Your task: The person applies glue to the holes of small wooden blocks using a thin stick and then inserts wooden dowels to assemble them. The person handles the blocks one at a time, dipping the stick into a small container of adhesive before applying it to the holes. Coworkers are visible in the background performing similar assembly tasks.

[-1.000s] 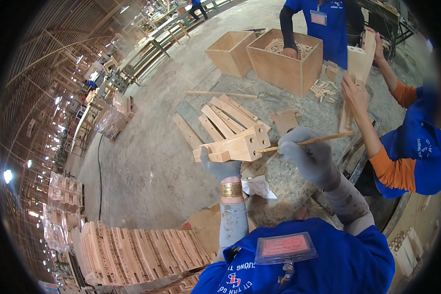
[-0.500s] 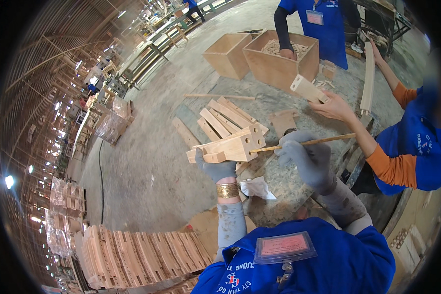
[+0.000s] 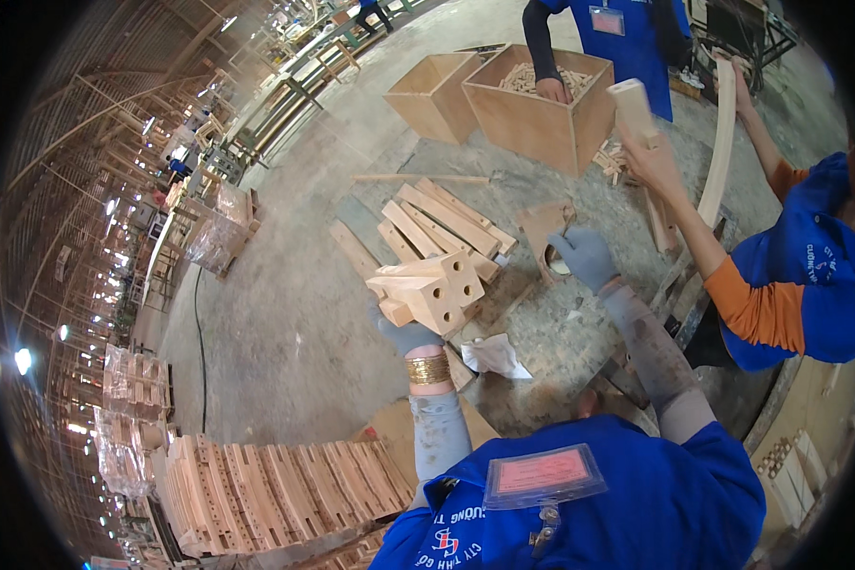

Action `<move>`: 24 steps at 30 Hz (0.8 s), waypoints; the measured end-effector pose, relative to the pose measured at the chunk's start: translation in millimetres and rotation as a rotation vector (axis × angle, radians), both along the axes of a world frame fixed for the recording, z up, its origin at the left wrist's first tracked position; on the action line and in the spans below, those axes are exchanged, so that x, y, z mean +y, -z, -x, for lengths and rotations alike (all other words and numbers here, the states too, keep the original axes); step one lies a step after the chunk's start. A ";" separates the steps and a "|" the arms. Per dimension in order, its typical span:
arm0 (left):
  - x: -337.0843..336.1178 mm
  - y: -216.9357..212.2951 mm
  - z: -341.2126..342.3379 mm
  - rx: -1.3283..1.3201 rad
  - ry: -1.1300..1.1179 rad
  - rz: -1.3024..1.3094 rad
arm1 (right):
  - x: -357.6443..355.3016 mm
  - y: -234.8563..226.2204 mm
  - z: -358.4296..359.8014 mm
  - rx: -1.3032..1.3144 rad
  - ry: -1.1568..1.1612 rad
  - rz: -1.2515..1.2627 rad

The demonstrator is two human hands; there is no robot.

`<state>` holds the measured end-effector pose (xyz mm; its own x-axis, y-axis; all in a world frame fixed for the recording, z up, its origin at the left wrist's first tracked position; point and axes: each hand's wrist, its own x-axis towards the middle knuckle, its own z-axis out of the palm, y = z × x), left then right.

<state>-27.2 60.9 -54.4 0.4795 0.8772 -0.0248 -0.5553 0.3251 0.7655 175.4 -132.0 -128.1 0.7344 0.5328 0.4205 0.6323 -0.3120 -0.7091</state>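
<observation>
My left hand [image 3: 408,334] is wrapped round a bundle of pale wooden furniture legs [image 3: 439,293], their drilled end faces turned to the right. Several round holes show in those ends. To the right, my gloved right hand [image 3: 589,256] is closed at the rim of a small round pot [image 3: 558,263]. The thin stick it gripped a moment ago is mostly hidden by the fingers and the pot. A brown flat scrap [image 3: 539,220] lies beside the pot. Grey gloves cover both hands.
Several wooden pieces [image 3: 437,217] lie on the worktable beyond my left hand. A crumpled white cloth [image 3: 494,356] is nearer. One plywood box [image 3: 541,128] holds small dowels, with a co-worker's hand inside. At right, another co-worker lifts a wooden block [image 3: 634,106] and a curved rail [image 3: 720,142].
My right hand has drawn the stick out of a leg's hole and moved up to the pot. The held legs have tilted, showing their ends more. The right co-worker's block has turned upright.
</observation>
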 end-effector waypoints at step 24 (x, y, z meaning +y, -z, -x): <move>-15.8 39.9 -170.0 0.519 -0.001 -1.110 | -24.9 70.6 20.9 0.098 -0.025 0.016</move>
<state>142.8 45.1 -94.3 0.6349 0.5440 0.5486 -0.1015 -0.6452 0.7573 154.4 -156.9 -198.7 0.7579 0.5575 0.3389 0.5680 -0.3083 -0.7631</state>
